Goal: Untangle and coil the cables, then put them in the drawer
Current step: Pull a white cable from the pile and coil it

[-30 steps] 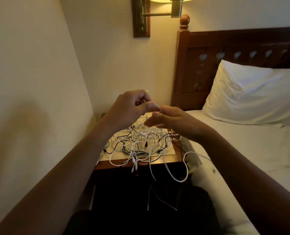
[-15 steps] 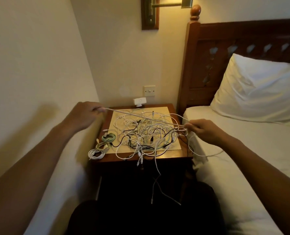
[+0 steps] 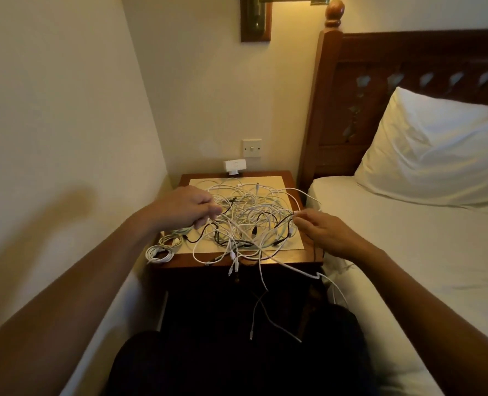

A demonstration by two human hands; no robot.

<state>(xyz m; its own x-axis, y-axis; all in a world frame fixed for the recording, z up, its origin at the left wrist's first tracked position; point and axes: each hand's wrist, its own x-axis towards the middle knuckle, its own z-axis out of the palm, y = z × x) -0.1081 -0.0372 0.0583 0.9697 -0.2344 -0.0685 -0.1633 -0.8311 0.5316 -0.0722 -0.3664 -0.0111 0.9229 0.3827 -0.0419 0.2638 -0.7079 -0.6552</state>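
Step in hand: untangling. The tangle of cables [image 3: 251, 224] lies on the surface [image 3: 289, 256], with some ends hanging over the front edge. Left hand [image 3: 187, 208]: fingers curled, pinching a white cable [image 3: 228, 221] at the tangle's left side. Right hand [image 3: 324, 232]: pinching a white end at its right side. Same cable or not: cannot tell. A few coiled cables [image 3: 161, 248] sit at the front left corner. The drawer is not discernible in the shadow below. Next move, probably: draw the held strand free slowly, watch for snags, then coil it.
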